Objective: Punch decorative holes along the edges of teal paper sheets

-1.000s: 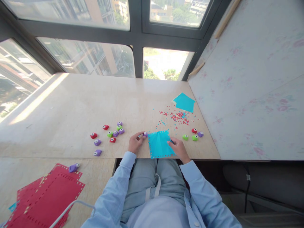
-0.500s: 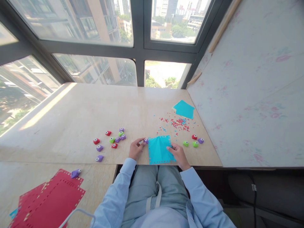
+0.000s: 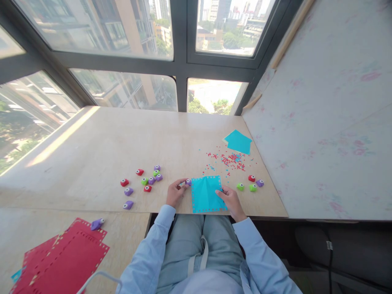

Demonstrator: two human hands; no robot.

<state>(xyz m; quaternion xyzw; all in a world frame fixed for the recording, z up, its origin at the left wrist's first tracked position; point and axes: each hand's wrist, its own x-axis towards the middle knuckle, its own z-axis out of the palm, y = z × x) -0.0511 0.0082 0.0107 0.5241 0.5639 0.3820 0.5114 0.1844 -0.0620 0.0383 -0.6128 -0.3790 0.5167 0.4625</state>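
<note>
A square sheet of blue paper (image 3: 206,193) with punched holes along its edges lies at the near edge of the wooden table (image 3: 101,143). My left hand (image 3: 175,192) grips a small purple punch (image 3: 188,182) at the sheet's upper left corner. My right hand (image 3: 231,199) pinches the sheet's right edge. Red and blue paper confetti (image 3: 230,158) is scattered beyond the sheet.
Several red, purple and green punches (image 3: 143,181) lie left of my hands; three more punches (image 3: 251,185) sit to the right. A stack of blue paper (image 3: 238,141) rests far right. Red punched sheets (image 3: 61,257) with a purple punch (image 3: 97,223) lie on the lower left surface. Windows stand behind; a wall panel rises at right.
The view has tilted up a little, so everything sits lower in the picture. Both hands keep their hold on the punch and the blue sheet; nothing else has moved.
</note>
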